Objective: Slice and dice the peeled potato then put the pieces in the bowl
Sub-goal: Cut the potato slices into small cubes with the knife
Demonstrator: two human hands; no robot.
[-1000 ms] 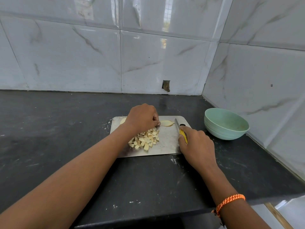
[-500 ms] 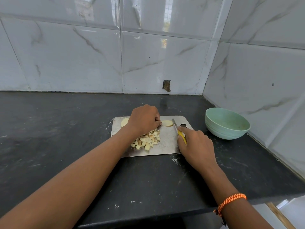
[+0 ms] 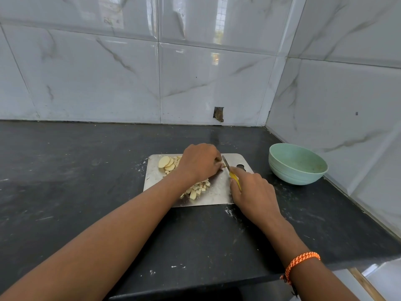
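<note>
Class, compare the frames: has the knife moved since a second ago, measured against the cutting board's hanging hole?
Yes. The knife, gripped by the right hand, has shifted left, away from the hole in the steel cutting board, toward the left hand.

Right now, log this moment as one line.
stage: dicing | left hand: holding potato piece on cutting board | right hand: gripping knife | bowl: no potato inside

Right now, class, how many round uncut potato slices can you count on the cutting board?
3 potato slices show, overlapped at the cutting board's far-left corner; the left hand may hide more.
</note>
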